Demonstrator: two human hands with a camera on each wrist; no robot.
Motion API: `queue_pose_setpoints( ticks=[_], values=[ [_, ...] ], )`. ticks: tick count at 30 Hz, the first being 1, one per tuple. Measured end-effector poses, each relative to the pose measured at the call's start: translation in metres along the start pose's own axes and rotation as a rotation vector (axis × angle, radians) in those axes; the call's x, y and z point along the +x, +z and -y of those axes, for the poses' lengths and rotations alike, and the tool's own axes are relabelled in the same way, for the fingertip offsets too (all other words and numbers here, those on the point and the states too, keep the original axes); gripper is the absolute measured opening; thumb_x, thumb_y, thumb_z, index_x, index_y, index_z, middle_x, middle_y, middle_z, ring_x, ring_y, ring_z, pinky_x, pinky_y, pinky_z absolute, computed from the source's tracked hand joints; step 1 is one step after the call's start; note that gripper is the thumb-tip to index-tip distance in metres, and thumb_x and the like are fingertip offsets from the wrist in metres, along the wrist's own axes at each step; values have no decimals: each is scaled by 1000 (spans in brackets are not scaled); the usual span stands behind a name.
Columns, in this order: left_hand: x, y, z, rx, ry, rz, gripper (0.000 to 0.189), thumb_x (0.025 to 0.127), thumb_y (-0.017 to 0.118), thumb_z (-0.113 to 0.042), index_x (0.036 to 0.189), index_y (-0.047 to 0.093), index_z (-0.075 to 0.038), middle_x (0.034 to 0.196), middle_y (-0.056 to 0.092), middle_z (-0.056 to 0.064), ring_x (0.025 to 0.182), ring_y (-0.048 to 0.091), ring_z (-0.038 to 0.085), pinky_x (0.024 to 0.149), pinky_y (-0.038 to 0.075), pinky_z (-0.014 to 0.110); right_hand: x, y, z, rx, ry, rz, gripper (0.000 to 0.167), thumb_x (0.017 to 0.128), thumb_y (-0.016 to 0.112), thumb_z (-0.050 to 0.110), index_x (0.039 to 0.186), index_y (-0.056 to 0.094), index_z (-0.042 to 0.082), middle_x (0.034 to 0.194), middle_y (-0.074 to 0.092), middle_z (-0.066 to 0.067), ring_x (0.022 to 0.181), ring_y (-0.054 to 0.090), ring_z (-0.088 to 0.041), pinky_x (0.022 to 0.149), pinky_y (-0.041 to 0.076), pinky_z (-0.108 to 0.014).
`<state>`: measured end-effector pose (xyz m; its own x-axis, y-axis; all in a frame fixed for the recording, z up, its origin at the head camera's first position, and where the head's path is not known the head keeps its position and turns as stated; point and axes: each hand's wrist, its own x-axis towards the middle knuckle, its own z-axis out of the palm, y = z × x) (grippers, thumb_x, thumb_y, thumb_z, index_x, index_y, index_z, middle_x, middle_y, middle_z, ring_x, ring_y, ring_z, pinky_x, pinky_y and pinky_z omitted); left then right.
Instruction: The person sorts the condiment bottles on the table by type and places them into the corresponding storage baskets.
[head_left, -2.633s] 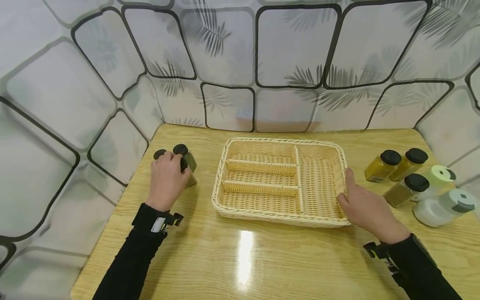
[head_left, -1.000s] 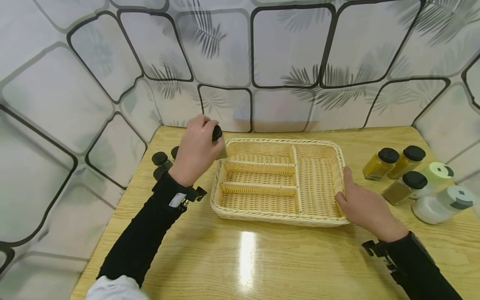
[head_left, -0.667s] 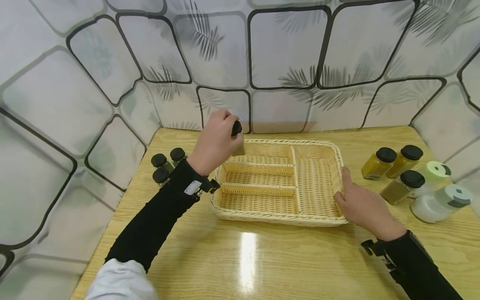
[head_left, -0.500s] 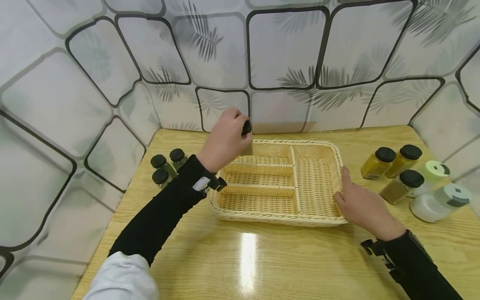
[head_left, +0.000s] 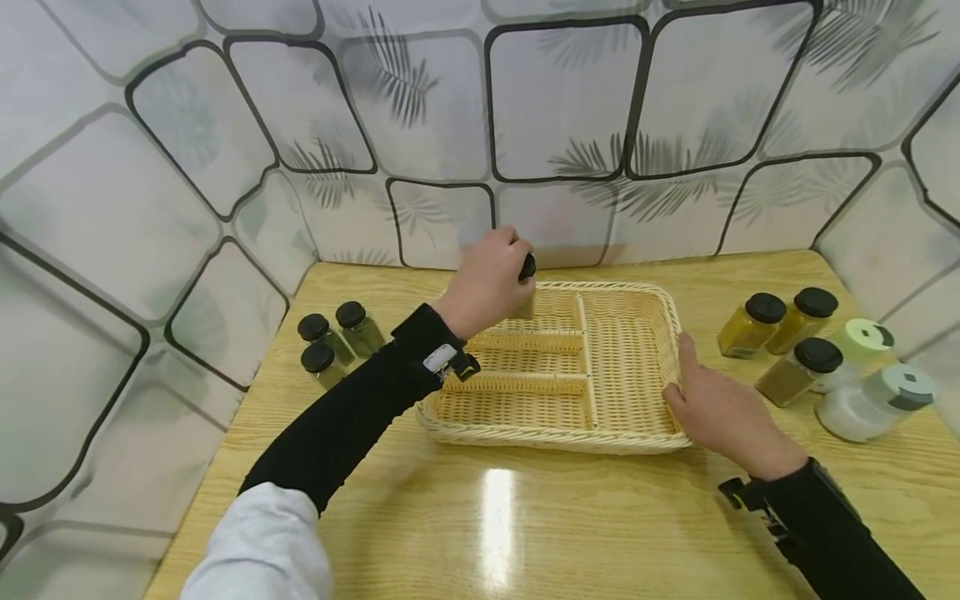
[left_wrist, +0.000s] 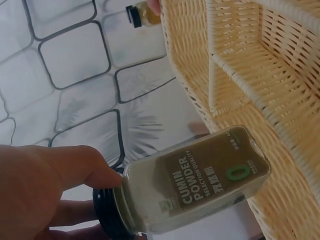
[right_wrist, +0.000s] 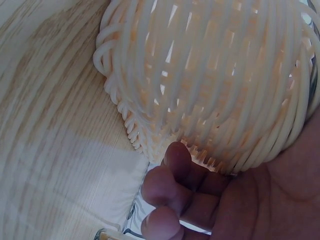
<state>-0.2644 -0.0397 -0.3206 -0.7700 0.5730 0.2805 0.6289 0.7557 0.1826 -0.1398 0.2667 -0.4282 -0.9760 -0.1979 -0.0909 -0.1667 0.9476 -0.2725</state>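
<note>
My left hand (head_left: pixel 486 283) grips a cumin powder jar (left_wrist: pixel 200 175) by its black lid, over the back left compartment of a wicker basket (head_left: pixel 555 438). In the left wrist view the jar is tilted, its base towards the basket; its label reads "cumin powder". Thumb and fingers lie on opposite sides of the lid. At the basket's right end, my right hand (head_left: pixel 731 412) holds the rim, with the thumb over the edge; the right wrist view shows curled fingers (right_wrist: pixel 160 185) against the outside of the woven wall. Dividers split the basket into three narrow left compartments and a larger right one.
Three black-lidded spice jars (head_left: pixel 362 329) stand at the table's left. On the right, beyond my right hand, are yellow spice jars (head_left: pixel 742 327), a brown spice jar (head_left: pixel 787 379), a green-lidded container (head_left: pixel 855 350) and a white-lidded container (head_left: pixel 862 408). A patterned curtain (head_left: pixel 562 108) encloses the table.
My left hand has lifted the cumin powder jar from the group on the left and carried it right, over the basket. My right hand keeps its hold on the rim.
</note>
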Motion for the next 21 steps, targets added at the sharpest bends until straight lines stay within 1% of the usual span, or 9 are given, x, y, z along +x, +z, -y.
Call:
queue_pose_setpoints(
  ticks=[4, 9, 13, 17, 21],
  values=[
    [6, 5, -6, 17, 5, 40, 22, 96, 60, -13, 113, 67, -1, 106, 57, 14, 90, 54, 23, 78, 48, 33, 0, 0, 0, 2, 13, 5, 76, 104, 37, 26, 157, -5, -9, 55, 43, 0, 44, 36, -14, 43, 24, -30],
    [11, 11, -12, -11, -25, 98, 21, 97, 62, -16, 111, 67, -1, 111, 56, 13, 96, 54, 24, 80, 51, 32, -1, 1, -1, 1, -3, -10, 75, 104, 37, 25, 157, -4, -9, 51, 42, 1, 42, 33, -13, 42, 23, -29],
    [14, 16, -14, -20, -35, 127, 18, 97, 63, -18, 106, 66, -3, 111, 55, 12, 97, 53, 25, 81, 51, 33, -2, 1, -1, 1, -12, -17, 75, 104, 37, 25, 157, -3, -9, 51, 41, 2, 42, 32, -12, 42, 22, -28],
    [14, 18, -11, -31, -34, 120, 14, 96, 63, -17, 101, 66, -4, 107, 54, 12, 93, 53, 23, 80, 49, 34, -2, 1, -1, -4, -12, -15, 74, 105, 37, 25, 157, -3, -10, 52, 41, 2, 42, 31, -12, 43, 21, -28],
    [11, 19, -3, -45, -31, 97, 10, 94, 63, -13, 97, 65, -3, 101, 53, 11, 87, 51, 22, 78, 47, 34, -2, 0, -2, -9, -2, -7, 75, 105, 36, 26, 157, -4, -9, 52, 42, 1, 42, 32, -12, 43, 21, -28]
  ],
)
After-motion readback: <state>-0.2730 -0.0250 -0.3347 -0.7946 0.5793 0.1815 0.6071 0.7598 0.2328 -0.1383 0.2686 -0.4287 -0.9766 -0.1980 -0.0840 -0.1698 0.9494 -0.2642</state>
